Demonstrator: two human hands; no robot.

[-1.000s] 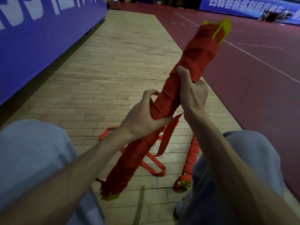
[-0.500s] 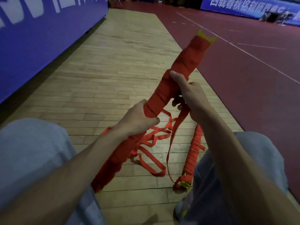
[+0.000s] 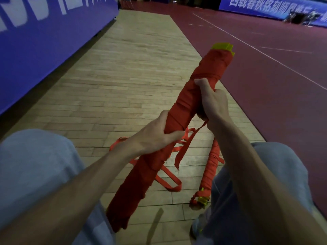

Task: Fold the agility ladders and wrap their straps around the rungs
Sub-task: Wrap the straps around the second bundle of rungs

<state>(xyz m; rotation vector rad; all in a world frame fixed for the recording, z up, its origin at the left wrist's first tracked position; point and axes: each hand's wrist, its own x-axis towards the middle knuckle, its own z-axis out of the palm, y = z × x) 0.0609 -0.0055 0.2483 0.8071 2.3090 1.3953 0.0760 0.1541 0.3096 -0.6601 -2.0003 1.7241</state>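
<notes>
Chinese lettering up on the far blue banner (image 3: 256, 7)
It reads "四载春秋铭刻师", then blurs out; the left blue board (image 3: 44, 41) carries big white letters, cut off and unreadable.

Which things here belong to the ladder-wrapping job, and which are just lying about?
Job: held ladder bundle, loose strap, wrapped bundle on floor, left hand, right hand.
Background: blue banner, wooden floor, red court.

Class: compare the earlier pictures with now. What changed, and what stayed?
The left hand closed round the wrapped ladder, which turned in the grip; the loose strap hangs shorter. The right hand kept gripping; the second bundle stayed on the floor.
</notes>
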